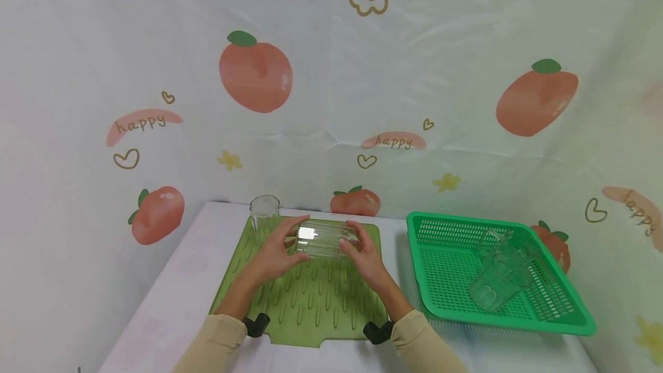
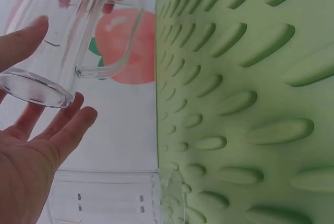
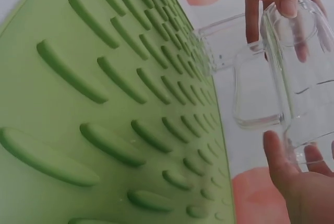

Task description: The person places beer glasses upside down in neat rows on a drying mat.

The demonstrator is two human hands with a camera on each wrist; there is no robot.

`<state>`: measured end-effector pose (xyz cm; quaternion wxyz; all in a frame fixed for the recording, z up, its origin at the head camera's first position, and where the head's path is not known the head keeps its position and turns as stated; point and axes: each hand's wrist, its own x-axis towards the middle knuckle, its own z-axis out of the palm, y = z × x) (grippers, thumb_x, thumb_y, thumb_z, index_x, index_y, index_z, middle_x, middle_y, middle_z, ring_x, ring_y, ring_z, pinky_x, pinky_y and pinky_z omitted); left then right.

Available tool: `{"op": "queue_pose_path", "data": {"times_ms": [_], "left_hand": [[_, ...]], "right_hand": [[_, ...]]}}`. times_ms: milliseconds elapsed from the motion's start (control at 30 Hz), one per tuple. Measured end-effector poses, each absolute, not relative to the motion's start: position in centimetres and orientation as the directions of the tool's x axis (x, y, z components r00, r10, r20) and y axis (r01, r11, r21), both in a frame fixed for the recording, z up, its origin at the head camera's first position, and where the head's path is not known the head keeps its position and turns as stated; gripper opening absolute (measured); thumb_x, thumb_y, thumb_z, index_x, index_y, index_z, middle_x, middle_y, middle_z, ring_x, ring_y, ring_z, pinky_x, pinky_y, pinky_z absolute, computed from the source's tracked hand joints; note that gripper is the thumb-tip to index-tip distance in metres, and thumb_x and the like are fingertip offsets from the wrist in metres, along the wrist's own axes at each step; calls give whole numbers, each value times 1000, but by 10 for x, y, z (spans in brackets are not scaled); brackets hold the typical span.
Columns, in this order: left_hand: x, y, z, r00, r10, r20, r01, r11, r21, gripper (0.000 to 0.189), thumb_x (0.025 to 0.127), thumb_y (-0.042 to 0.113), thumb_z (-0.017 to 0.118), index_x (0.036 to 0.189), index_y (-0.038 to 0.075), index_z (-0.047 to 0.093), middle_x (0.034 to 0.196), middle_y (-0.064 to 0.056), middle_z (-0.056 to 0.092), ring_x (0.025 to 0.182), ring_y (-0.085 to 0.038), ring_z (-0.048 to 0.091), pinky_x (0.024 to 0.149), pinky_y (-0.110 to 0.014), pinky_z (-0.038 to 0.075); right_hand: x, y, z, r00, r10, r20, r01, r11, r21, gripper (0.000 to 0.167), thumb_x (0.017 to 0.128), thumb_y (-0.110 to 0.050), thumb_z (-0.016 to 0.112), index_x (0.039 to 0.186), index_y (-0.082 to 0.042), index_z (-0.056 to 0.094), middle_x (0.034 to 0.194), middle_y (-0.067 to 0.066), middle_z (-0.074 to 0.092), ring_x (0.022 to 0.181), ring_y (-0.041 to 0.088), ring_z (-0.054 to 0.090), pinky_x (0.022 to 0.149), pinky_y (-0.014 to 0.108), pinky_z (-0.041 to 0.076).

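Observation:
A clear glass mug [image 1: 326, 239] lies sideways in the air between my two hands, over the green mat [image 1: 295, 327] with raised ridges. My left hand [image 1: 278, 255] holds its base end; the thumb and fingers spread around the base in the left wrist view. At the other end my right hand [image 1: 366, 258] grips the mug, thumb on the near side. The mug's handle [image 3: 255, 122] points toward the mat in both wrist views. Behind my left hand, another clear glass [image 1: 265, 209] stands on the mat's back left corner.
To the right sits a green plastic basket [image 1: 422, 284] with slotted walls. Clear glassware [image 1: 489, 289] lies piled in its right part. The table is covered in white cloth [image 1: 181, 286], and a fruit-printed curtain [image 1: 321, 85] hangs behind it.

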<state>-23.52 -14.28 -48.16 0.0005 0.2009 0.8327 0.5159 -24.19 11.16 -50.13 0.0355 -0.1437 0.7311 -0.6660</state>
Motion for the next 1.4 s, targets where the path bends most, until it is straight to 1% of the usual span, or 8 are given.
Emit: {"op": "queue_pose_path", "data": {"times_ms": [133,267,367,467,733,1100,1200,1400], "left_hand": [[-235,-143,-482,-922,326,208,336,406,850,84,85,9,83,154,31,42,155,-6,41,135,-39,52,110,-55,50],[-235,-143,-480,-912,336,236,368,412,834,80,83,8,84,152,23,47,153,-6,44,136,-37,50,105,-56,53],[-235,-144,-478,-901,352,256,396,418,818,78,83,8,84,151,20,48,151,-7,45,138,-36,48,102,-56,54],[-234,-145,-475,-893,367,259,411,434,802,77,83,9,84,151,18,48,152,-8,45,139,-36,47,102,-56,54],[-231,-142,-472,-877,399,267,443,459,770,77,80,6,86,148,20,53,151,-5,47,137,-34,51,102,-57,54],[-225,-135,-467,-834,457,310,538,543,645,77,76,5,89,144,26,58,149,0,49,141,-27,50,104,-48,54],[-225,-134,-464,-824,466,322,556,553,621,79,76,4,89,146,23,56,151,-2,48,142,-28,48,105,-49,53],[-228,-137,-460,-845,413,341,533,595,602,90,75,9,91,152,28,48,162,-6,35,148,-33,37,104,-53,51]], "right_hand": [[-240,112,-501,-959,-256,124,-152,93,-984,56,105,-16,58,156,-12,36,156,18,44,133,42,56,102,43,56],[-239,115,-503,-958,-262,115,-157,147,-977,61,103,-18,61,158,-12,35,159,17,43,144,42,46,110,52,50],[-238,116,-502,-953,-279,123,-194,244,-950,67,99,-21,68,158,-11,37,161,16,40,150,41,38,115,58,43],[-239,114,-499,-938,-314,145,-262,370,-891,75,93,-27,76,156,-10,39,161,16,40,150,39,37,116,62,39],[-241,103,-491,-883,-426,198,-439,602,-667,89,84,-35,85,156,-8,39,156,15,45,145,34,44,112,55,46],[-236,91,-498,-856,-468,221,-510,690,-514,89,83,-35,86,155,-9,40,143,8,58,131,27,58,103,45,54],[-236,90,-499,-861,-452,232,-503,693,-517,88,83,-36,86,153,-10,41,143,8,58,130,26,59,102,44,55],[-236,89,-495,-881,-409,237,-465,661,-589,85,85,-38,83,152,-8,42,147,11,55,132,28,58,105,46,53]]}}
